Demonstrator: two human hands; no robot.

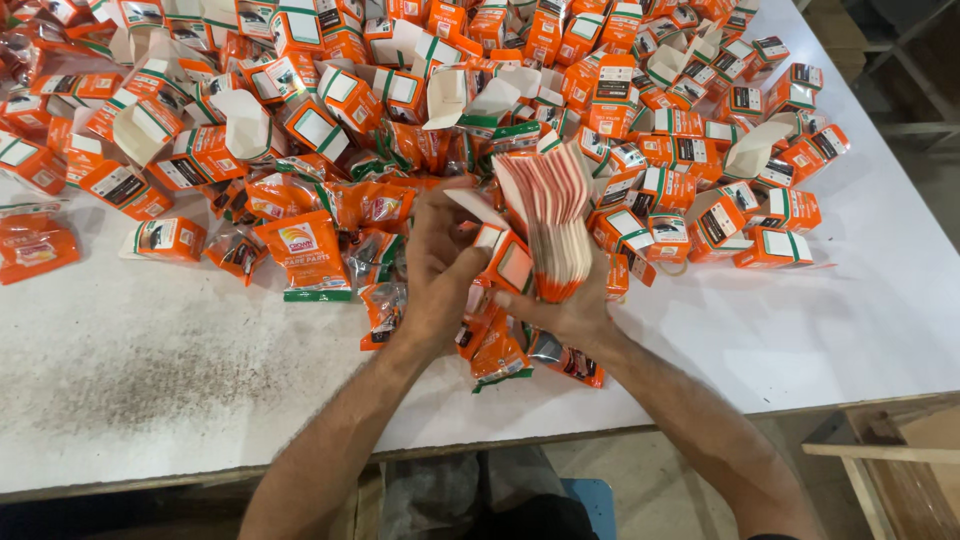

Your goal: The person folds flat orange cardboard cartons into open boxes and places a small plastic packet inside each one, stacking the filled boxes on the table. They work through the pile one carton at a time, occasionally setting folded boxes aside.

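We grip a thick stack of flat, unfolded orange-and-white cardboard cartons [548,225] in our right hand [565,312], its long axis rising up and away from the palm. Our left hand [438,270] pinches the nearest carton [508,262] off the stack's left face. Just beyond and beneath the hands lie orange foil sachets [300,252]; farther off spreads the heap of folded orange boxes [560,80].

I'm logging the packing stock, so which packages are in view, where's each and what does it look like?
Flat cartons: fanned stack in the right hand, orange edges, white faces.
One carton: at the left hand, orange with white panel.
Boxes: heaped across the table, small, orange, white and green.
Sachets: front of heap, orange pouches, green bottom strip.
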